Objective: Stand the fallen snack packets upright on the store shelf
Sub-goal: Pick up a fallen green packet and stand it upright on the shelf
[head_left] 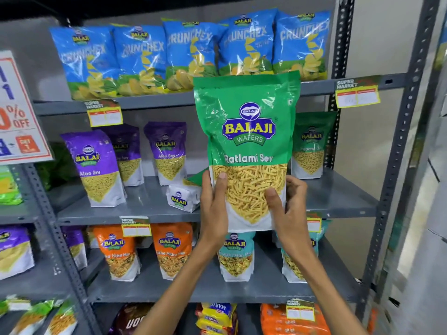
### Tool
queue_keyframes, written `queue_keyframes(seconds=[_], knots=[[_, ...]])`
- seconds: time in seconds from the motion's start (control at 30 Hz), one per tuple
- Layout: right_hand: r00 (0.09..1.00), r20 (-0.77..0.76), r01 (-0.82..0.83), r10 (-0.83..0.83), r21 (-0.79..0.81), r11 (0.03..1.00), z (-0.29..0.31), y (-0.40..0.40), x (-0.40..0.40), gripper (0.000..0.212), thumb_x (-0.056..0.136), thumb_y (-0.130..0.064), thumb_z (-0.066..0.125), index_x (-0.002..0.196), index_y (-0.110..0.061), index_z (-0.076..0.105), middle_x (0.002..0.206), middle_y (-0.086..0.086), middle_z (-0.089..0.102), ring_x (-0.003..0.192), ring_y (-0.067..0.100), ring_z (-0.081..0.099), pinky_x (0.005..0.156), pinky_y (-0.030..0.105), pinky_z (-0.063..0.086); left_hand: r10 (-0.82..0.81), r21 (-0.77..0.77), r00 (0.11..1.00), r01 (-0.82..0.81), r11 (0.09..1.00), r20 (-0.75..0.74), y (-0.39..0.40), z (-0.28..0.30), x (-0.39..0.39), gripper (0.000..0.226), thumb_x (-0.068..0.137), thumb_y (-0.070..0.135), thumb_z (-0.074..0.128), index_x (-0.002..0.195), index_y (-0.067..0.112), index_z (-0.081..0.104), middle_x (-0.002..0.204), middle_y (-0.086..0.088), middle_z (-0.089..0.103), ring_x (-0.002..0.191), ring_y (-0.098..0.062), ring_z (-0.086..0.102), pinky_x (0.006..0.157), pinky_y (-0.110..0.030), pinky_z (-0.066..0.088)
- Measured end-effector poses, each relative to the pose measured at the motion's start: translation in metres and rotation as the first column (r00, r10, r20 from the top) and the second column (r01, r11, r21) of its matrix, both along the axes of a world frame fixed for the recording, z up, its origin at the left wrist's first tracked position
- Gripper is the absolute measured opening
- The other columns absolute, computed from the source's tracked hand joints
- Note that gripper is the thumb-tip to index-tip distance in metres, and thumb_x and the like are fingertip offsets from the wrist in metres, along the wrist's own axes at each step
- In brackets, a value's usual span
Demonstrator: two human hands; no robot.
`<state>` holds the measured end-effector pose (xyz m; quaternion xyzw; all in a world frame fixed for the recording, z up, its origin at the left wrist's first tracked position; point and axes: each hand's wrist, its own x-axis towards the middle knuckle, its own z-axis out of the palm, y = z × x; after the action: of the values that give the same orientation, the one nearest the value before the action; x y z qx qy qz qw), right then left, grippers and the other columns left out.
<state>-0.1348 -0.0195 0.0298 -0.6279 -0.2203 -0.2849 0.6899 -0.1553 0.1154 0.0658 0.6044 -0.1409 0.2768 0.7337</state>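
I hold a green Ratlami Sev packet (249, 131) upright in the air in front of the middle shelf (145, 211). My left hand (214, 204) grips its lower left edge, thumb on the front. My right hand (289, 204) grips its lower right edge the same way. Behind my left hand another green packet (183, 197) lies fallen on the shelf, its white base facing me. A second green Ratlami Sev packet (310, 143) stands upright at the shelf's right end. Three purple Aloo Sev packets (95, 165) stand at the left.
Blue Crunchex bags (193, 54) line the top shelf. Orange and teal mix packets (173, 250) stand on the shelf below. Grey slotted uprights (399, 151) frame the rack. A discount sign (17, 110) hangs at the left. Price tags (358, 93) hang from shelf edges.
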Motion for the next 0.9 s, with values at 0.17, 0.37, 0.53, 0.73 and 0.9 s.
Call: queue_keyframes(seconds=[0.17, 0.37, 0.53, 0.73, 0.9], knots=[[0.992, -0.084, -0.106, 0.097, -0.103, 0.989, -0.003, -0.018, -0.002, 0.067, 0.08, -0.049, 0.077, 0.131, -0.035, 0.037, 0.118, -0.031, 0.062, 0.111, -0.011, 0.061, 0.086, 0.009, 0.05, 0.004, 0.089, 1.0, -0.007, 0.996, 0.03, -0.001, -0.015, 0.006, 0.026, 0.107, 0.027, 0.041, 0.125, 0.044, 0.048, 0.115, 0.037, 0.066, 0.107, 0.026, 0.056, 0.086, 0.002, 0.043], [0.984, -0.179, -0.031, -0.008, -0.215, 0.976, -0.031, -0.084, 0.033, 0.086, 0.059, -0.037, 0.094, 0.133, -0.036, 0.048, 0.124, -0.015, 0.069, 0.118, 0.007, 0.065, 0.099, 0.03, 0.052, -0.154, 0.412, 0.975, 0.208, 0.887, -0.16, -0.029, -0.052, 0.063, 0.077, 0.075, 0.043, 0.084, 0.14, 0.029, 0.044, 0.134, 0.013, 0.064, 0.123, 0.006, 0.059, 0.104, -0.017, 0.046], [0.96, -0.238, 0.099, -0.147, -0.203, 0.974, -0.046, -0.153, 0.098, 0.084, 0.057, -0.036, 0.096, 0.128, -0.032, 0.052, 0.122, -0.007, 0.069, 0.116, 0.012, 0.066, 0.106, 0.048, 0.051, -0.209, 0.497, 0.936, 0.329, 0.803, -0.282, -0.092, -0.067, 0.141, 0.097, 0.056, 0.015, 0.099, 0.138, 0.022, 0.047, 0.133, 0.006, 0.065, 0.12, 0.001, 0.061, 0.108, -0.028, 0.048], [0.929, -0.288, 0.162, -0.235, -0.255, 0.953, -0.043, -0.218, 0.175, 0.087, 0.069, -0.008, 0.09, 0.142, -0.013, 0.042, 0.13, 0.004, 0.061, 0.12, 0.02, 0.059, 0.109, 0.047, 0.048, -0.199, 0.461, 0.933, 0.324, 0.826, -0.3, -0.171, -0.065, 0.216, 0.095, 0.061, 0.002, 0.095, 0.141, 0.015, 0.045, 0.129, 0.004, 0.059, 0.119, -0.011, 0.056, 0.096, -0.016, 0.048], [0.948, -0.266, 0.103, -0.176, -0.266, 0.958, -0.045, -0.238, 0.221, 0.077, 0.076, -0.009, 0.085, 0.136, -0.021, 0.039, 0.135, 0.006, 0.057, 0.121, 0.009, 0.057, 0.11, 0.04, 0.046, -0.213, 0.429, 0.926, 0.337, 0.838, -0.312, -0.194, -0.077, 0.261, 0.093, 0.07, 0.003, 0.089, 0.145, 0.019, 0.037, 0.134, 0.007, 0.055, 0.122, -0.007, 0.052, 0.094, -0.007, 0.044]])
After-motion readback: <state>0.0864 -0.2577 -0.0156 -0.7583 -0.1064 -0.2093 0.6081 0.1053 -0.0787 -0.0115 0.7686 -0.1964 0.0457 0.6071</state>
